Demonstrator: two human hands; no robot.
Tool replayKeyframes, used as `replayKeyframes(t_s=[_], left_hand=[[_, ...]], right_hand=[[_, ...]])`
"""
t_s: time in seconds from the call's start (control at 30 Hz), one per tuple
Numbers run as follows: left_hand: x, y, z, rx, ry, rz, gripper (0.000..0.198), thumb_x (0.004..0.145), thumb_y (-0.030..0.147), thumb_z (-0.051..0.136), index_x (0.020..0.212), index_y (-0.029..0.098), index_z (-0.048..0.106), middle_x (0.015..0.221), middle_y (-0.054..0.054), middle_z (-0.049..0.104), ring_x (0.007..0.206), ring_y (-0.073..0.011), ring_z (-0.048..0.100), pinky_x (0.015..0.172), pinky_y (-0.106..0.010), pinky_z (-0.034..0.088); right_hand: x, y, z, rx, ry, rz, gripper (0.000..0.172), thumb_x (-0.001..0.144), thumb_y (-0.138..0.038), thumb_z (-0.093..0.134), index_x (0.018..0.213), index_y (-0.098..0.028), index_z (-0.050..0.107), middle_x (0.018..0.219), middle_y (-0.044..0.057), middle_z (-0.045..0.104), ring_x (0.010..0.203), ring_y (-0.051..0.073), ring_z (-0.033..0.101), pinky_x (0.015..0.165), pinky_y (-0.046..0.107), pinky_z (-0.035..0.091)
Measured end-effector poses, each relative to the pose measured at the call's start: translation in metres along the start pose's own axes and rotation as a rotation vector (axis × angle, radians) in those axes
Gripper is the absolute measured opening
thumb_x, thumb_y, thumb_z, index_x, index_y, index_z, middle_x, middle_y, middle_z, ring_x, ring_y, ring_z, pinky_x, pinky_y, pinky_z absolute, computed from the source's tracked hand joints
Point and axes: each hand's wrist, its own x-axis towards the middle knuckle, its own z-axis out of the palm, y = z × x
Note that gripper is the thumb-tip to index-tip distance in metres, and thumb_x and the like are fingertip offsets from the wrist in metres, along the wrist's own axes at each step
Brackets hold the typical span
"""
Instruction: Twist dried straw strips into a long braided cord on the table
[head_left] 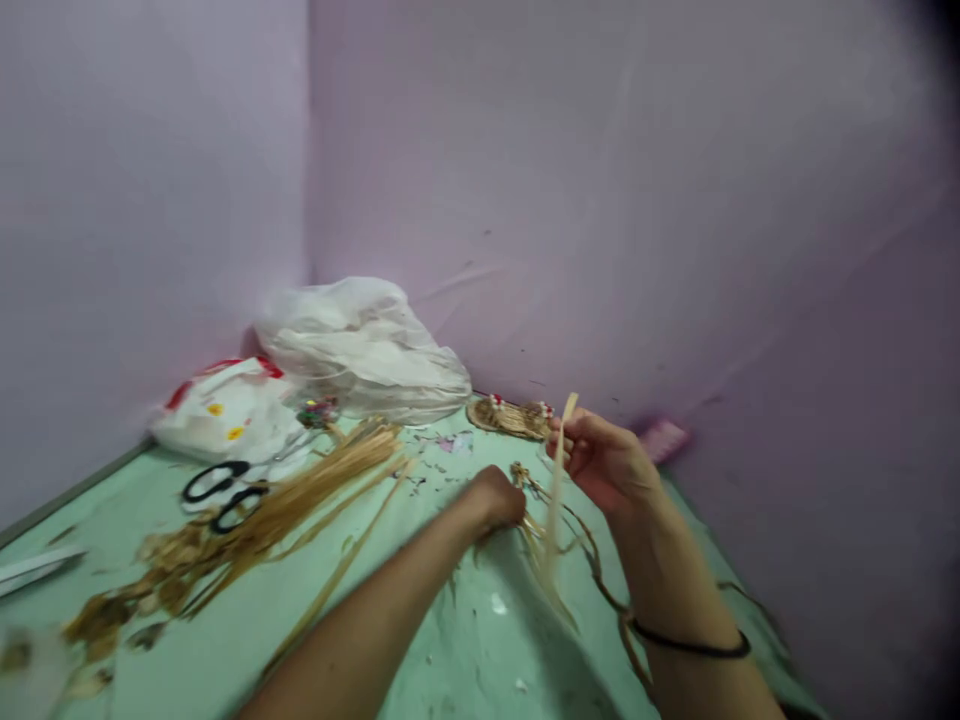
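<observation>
My right hand [600, 455] is raised near the wall, its fingers pinched on a pale flat straw strip [556, 500] that hangs down toward the table. Lower and to the left, my left hand [499, 500] is closed on the thin straw strands at the end of a braided cord [596, 565]; its fingertips are partly hidden. The cord curves down beside my right forearm. Just behind my right hand lies a woven straw piece [510, 418] with red and white beads.
Left of my hands lie a bundle of dry straw [322, 485], black-handled scissors [225, 495] and a white blade-like object [37, 570]. White plastic bags [367, 350] rest against the wall. A pink object [664, 440] is at the right. Scraps dot the green tabletop [450, 650].
</observation>
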Motion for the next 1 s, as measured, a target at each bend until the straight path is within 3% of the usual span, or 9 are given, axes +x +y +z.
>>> replayKeyframes(t_s=[0.13,0.23,0.33,0.4,0.6,0.73,0.87,1.0], left_hand=[[-0.006,0.009,-0.004,-0.008,-0.112,-0.152,0.008,0.050,0.007,0.051,0.045,0.011,0.048,0.031,0.004,0.036,0.032,-0.0063,0.032,0.035,-0.019,0.022],[-0.008,0.012,-0.009,-0.018,-0.175,-0.144,0.009,0.051,0.010,0.050,0.043,0.012,0.046,0.029,0.005,0.034,0.027,-0.0039,0.023,0.032,-0.018,0.014],[-0.006,0.011,-0.010,-0.016,-0.186,-0.119,0.011,0.052,0.012,0.049,0.042,0.014,0.045,0.029,0.005,0.033,0.026,-0.0039,0.021,0.031,-0.019,0.011],[-0.004,0.010,-0.009,-0.003,-0.193,-0.106,0.012,0.052,0.014,0.049,0.041,0.014,0.043,0.029,0.006,0.032,0.026,-0.0039,0.020,0.030,-0.019,0.010],[-0.003,0.010,-0.006,0.002,-0.208,-0.080,0.011,0.052,0.016,0.049,0.042,0.014,0.044,0.030,0.006,0.034,0.026,-0.0036,0.020,0.028,-0.019,0.010],[-0.002,0.007,-0.006,-0.013,-0.214,-0.068,0.011,0.052,0.017,0.049,0.042,0.015,0.044,0.031,0.005,0.035,0.026,-0.0035,0.020,0.029,-0.018,0.011],[-0.001,0.005,-0.006,-0.013,-0.223,-0.068,0.013,0.051,0.017,0.048,0.041,0.015,0.042,0.030,0.006,0.033,0.026,-0.0035,0.019,0.029,-0.018,0.011],[-0.001,0.005,-0.007,-0.026,-0.215,-0.061,0.010,0.051,0.017,0.049,0.042,0.015,0.044,0.031,0.006,0.034,0.027,-0.0033,0.019,0.029,-0.018,0.011]], right_hand=[[-0.025,0.008,-0.053,-0.405,0.154,-0.020,0.017,0.051,-0.011,0.058,0.067,-0.017,0.055,0.049,-0.006,0.054,0.040,0.006,0.046,0.042,0.017,0.037],[-0.025,0.028,-0.067,-0.626,0.048,0.117,0.017,0.053,-0.010,0.054,0.069,-0.014,0.058,0.043,-0.006,0.049,0.038,0.006,0.041,0.039,0.017,0.029],[-0.017,0.044,-0.071,-0.773,-0.155,0.175,0.016,0.055,-0.009,0.052,0.068,-0.012,0.061,0.047,-0.004,0.051,0.042,0.005,0.040,0.042,0.017,0.029],[-0.012,0.049,-0.074,-0.844,-0.213,0.160,0.018,0.057,-0.009,0.050,0.070,-0.012,0.063,0.052,-0.003,0.053,0.044,0.006,0.041,0.045,0.017,0.031],[-0.014,0.046,-0.081,-1.222,-0.116,-0.020,0.026,0.062,-0.010,0.050,0.080,-0.014,0.067,0.060,0.001,0.060,0.053,0.009,0.046,0.048,0.019,0.030],[-0.018,0.050,-0.069,-1.285,-0.130,-0.074,0.021,0.067,-0.022,0.049,0.075,-0.014,0.067,0.062,0.003,0.062,0.055,0.011,0.048,0.049,0.020,0.029],[-0.016,0.056,-0.064,-1.307,-0.028,-0.095,0.019,0.065,-0.021,0.050,0.071,-0.015,0.067,0.061,0.002,0.062,0.056,0.011,0.049,0.048,0.020,0.028],[-0.014,0.045,-0.072,-1.296,0.091,-0.085,0.020,0.067,-0.023,0.050,0.075,-0.015,0.067,0.066,0.003,0.064,0.058,0.012,0.051,0.050,0.020,0.030]])
